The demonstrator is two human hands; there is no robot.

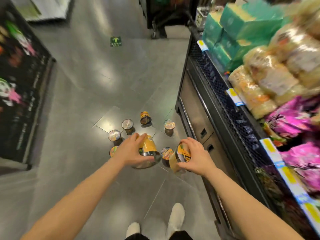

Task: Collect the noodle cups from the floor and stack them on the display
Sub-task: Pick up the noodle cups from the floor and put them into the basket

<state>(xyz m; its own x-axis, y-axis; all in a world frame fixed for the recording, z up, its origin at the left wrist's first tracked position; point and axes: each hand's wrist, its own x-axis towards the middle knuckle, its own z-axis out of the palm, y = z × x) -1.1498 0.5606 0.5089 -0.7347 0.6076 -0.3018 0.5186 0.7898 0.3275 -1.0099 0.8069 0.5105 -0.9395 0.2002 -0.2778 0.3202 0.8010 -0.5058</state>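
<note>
Grey floor tiles (83, 94) run along a shop aisle, with white shoes (175, 219) nearest the camera. Above them, the left hand (129, 150) grips a yellow noodle cup (149, 144), fingers curled round its side, the cup tilted. The right hand (194, 155) holds a second yellow cup (181, 155), thumb and fingers curled round its rim. Between the hands, one cup (166, 152) stands on the floor; another (113, 151) shows just left of the left hand. Farther on, four more cups (127, 124) stand on the tiles. To the right, the display shelf (223, 94) carries pink packets (292, 118), pale noodle bags (270, 75) and green boxes (242, 28).
</note>
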